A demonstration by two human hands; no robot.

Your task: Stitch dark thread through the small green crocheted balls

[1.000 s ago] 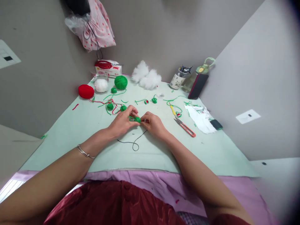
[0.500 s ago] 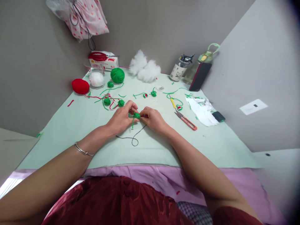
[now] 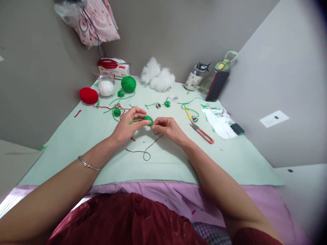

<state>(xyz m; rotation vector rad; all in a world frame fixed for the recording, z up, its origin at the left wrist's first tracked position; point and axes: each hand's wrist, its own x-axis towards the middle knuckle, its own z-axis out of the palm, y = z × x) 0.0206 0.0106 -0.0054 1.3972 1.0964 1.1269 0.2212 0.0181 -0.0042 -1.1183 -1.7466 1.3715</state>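
Between the thumb and fingers of my left hand (image 3: pixel 129 123) is a small green crocheted ball (image 3: pixel 148 119), with a green yarn tail (image 3: pixel 136 120) lying over the thumb. My right hand (image 3: pixel 168 128) is closed in a pinch at the ball's right edge. A dark thread (image 3: pixel 146 151) comes from under these right fingers and curls in a loop on the table below; whether a needle is in the pinch is hidden. Another green crocheted ball (image 3: pixel 117 112) rests on the table beyond my left hand, among red and green yarn ends.
Red yarn (image 3: pixel 89 95), white yarn (image 3: pixel 105 88) and green yarn (image 3: pixel 128 84) balls stand at the back left, near white stuffing (image 3: pixel 159 76). To the right lie thread snips (image 3: pixel 201 132), a yellow-handled hook (image 3: pixel 188 114) and a white tissue (image 3: pixel 221 124). A pen cup (image 3: pixel 193 80) and bottle (image 3: pixel 208 80) stand behind.
The green ball has been turned and raised slightly, its yarn tail swinging from hanging down to pointing left. My left hand has shifted a little, covering one of the balls behind it.
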